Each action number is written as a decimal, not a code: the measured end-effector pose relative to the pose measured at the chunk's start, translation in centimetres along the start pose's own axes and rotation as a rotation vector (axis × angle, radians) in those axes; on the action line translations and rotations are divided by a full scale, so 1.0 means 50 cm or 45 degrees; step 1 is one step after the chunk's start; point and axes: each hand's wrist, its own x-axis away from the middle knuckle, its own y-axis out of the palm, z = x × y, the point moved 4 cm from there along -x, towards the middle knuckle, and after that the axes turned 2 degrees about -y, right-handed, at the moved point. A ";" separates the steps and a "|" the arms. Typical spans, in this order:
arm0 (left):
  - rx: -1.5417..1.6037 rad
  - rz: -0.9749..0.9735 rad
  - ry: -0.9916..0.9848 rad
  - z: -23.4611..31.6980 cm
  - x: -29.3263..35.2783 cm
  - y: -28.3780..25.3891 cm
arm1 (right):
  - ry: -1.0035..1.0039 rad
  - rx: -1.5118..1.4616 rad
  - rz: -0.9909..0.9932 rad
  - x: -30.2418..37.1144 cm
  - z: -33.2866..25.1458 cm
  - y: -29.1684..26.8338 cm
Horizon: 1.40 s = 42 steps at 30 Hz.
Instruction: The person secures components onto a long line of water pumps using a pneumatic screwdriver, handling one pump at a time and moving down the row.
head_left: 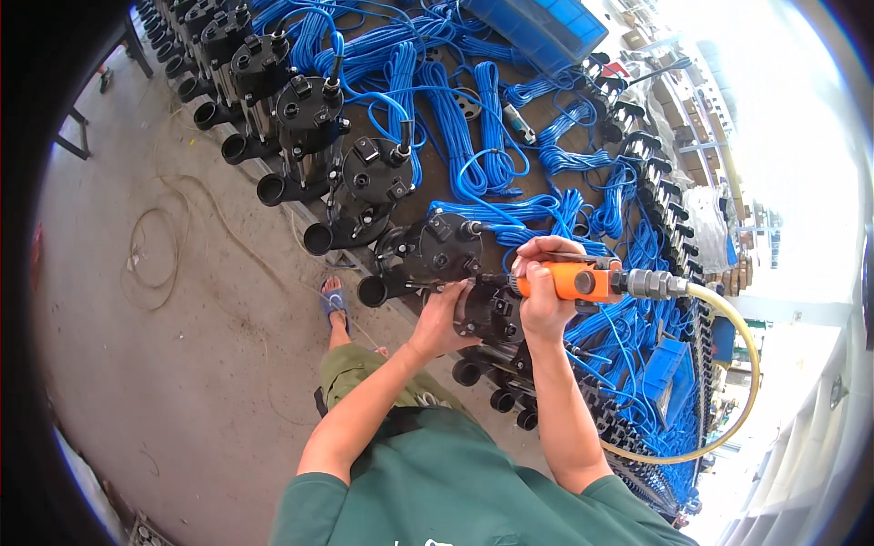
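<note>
My right hand (544, 300) is wrapped round an orange air screwdriver (583, 281), which lies roughly level with its front end toward a black pump (496, 314). A metal coupling (651, 284) joins the tool to a pale yellow air hose (754, 364) that loops down to the right. Against the near left side of that pump, my left hand (443, 318) is closed round its upper rim. Whether the tool's tip touches the pump is hidden by my hands. Another black pump (443, 246) stands just beyond, with a blue cable coming from its top.
Rows of black pumps (369, 173) line the bench edge, their round outlets jutting out. Bundles of blue cable (446, 118) cover the bench top. Blue plastic crates (546, 32) stand at the far end and nearer right. A thin hose (187, 209) coils on the concrete floor.
</note>
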 end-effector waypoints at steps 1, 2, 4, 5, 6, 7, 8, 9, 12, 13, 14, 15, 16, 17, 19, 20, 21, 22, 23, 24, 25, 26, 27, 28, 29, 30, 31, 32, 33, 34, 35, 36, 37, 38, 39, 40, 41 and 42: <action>-0.011 -0.004 -0.012 -0.002 0.002 0.002 | 0.007 0.007 -0.008 -0.002 -0.003 0.002; -0.018 -0.019 -0.017 -0.004 0.004 0.003 | 0.032 -0.003 0.015 -0.002 -0.007 0.003; -0.052 -0.007 -0.002 -0.006 0.008 0.004 | 0.016 0.064 0.036 -0.001 -0.025 0.006; -0.024 -0.025 -0.030 -0.010 0.009 0.006 | 0.049 -0.017 0.054 0.008 -0.039 0.004; -0.026 -0.014 0.003 -0.008 0.010 0.006 | 0.014 -0.105 0.032 0.021 -0.058 0.004; -0.043 -0.001 0.015 -0.009 0.010 0.006 | 0.012 -0.131 -0.026 0.039 -0.074 0.005; -0.022 0.031 0.045 -0.005 0.011 0.005 | 0.010 -0.158 -0.076 0.055 -0.088 0.003; -0.016 0.067 0.064 -0.003 0.010 0.005 | 0.047 -0.101 -0.158 0.068 -0.093 0.003; -0.132 0.189 0.119 0.016 0.010 0.008 | 0.068 -0.011 -0.258 0.097 -0.078 0.008; -0.054 0.229 0.112 0.024 0.010 0.011 | 0.020 0.024 -0.274 0.098 -0.077 0.005; 0.049 0.215 0.051 0.029 0.011 0.014 | -0.048 0.148 -0.257 0.100 -0.078 0.003; 0.298 0.257 -0.030 0.034 0.010 0.021 | -0.063 0.211 -0.272 0.100 -0.077 0.006; 0.266 0.257 -0.052 0.041 0.009 0.027 | -0.090 0.284 -0.215 0.101 -0.080 0.004; 0.185 0.279 -0.056 0.050 0.008 0.035 | -0.013 0.159 -0.140 0.101 -0.078 0.003; 0.086 0.335 -0.085 0.065 0.013 0.054 | 0.075 -0.019 -0.064 0.099 -0.075 0.004; 0.057 0.367 -0.110 0.072 0.017 0.064 | 0.117 -0.072 -0.019 0.100 -0.074 0.002; 0.033 0.407 -0.136 0.078 0.024 0.075 | 0.017 -0.053 0.000 0.101 -0.081 0.003; 0.020 0.451 -0.159 0.084 0.031 0.082 | -0.101 0.042 -0.058 0.100 -0.089 -0.002; 0.031 0.505 -0.181 0.089 0.038 0.091 | -0.185 0.167 -0.090 0.102 -0.094 -0.002; 0.035 0.551 -0.198 0.093 0.045 0.091 | -0.231 0.257 -0.069 0.104 -0.098 -0.005; 0.065 0.603 -0.200 0.097 0.053 0.095 | -0.243 0.260 -0.030 0.104 -0.100 -0.008; -0.038 0.378 -0.208 0.099 0.051 0.099 | -0.203 0.172 -0.019 0.101 -0.100 -0.012; -0.134 0.167 -0.187 0.100 0.050 0.106 | -0.195 0.116 0.079 0.101 -0.103 -0.019; -0.236 -0.024 -0.164 0.097 0.049 0.105 | -0.158 0.039 0.026 0.097 -0.107 -0.016; -0.329 -0.172 -0.135 0.093 0.050 0.104 | -0.161 0.114 0.044 0.097 -0.115 -0.020; -0.414 -0.285 -0.104 0.088 0.050 0.100 | -0.120 0.233 0.027 0.095 -0.123 -0.022; -0.494 -0.356 -0.072 0.082 0.049 0.095 | -0.187 0.179 0.071 0.098 -0.140 -0.028; -0.573 -0.397 -0.054 0.077 0.046 0.091 | -0.136 0.079 0.042 0.097 -0.150 -0.030; -0.657 -0.415 -0.032 0.073 0.045 0.088 | -0.254 0.042 0.111 0.102 -0.172 -0.043; -0.756 -0.418 -0.015 0.071 0.042 0.087 | -0.273 0.120 0.105 0.104 -0.187 -0.054; -0.851 -0.382 -0.013 0.071 0.039 0.085 | -0.311 0.093 0.136 0.111 -0.201 -0.074; -0.965 -0.350 -0.010 0.074 0.035 0.084 | -0.377 0.056 0.111 0.110 -0.211 -0.096; -0.812 -0.169 -0.101 0.079 0.032 0.077 | -0.317 0.031 0.219 0.111 -0.211 -0.128; -0.655 -0.010 -0.156 0.086 0.029 0.067 | -0.370 0.010 0.271 0.094 -0.206 -0.154; -0.257 0.190 -0.168 0.094 0.029 0.061 | -0.422 0.015 0.389 0.079 -0.197 -0.182; -0.154 0.161 -0.269 0.096 0.030 0.062 | -0.326 0.060 0.459 0.067 -0.178 -0.204; -0.158 0.160 -0.353 0.098 0.029 0.062 | -0.261 -0.005 0.490 0.052 -0.156 -0.211; -0.142 0.134 -0.373 0.104 0.028 0.062 | -0.191 -0.074 0.538 0.039 -0.131 -0.213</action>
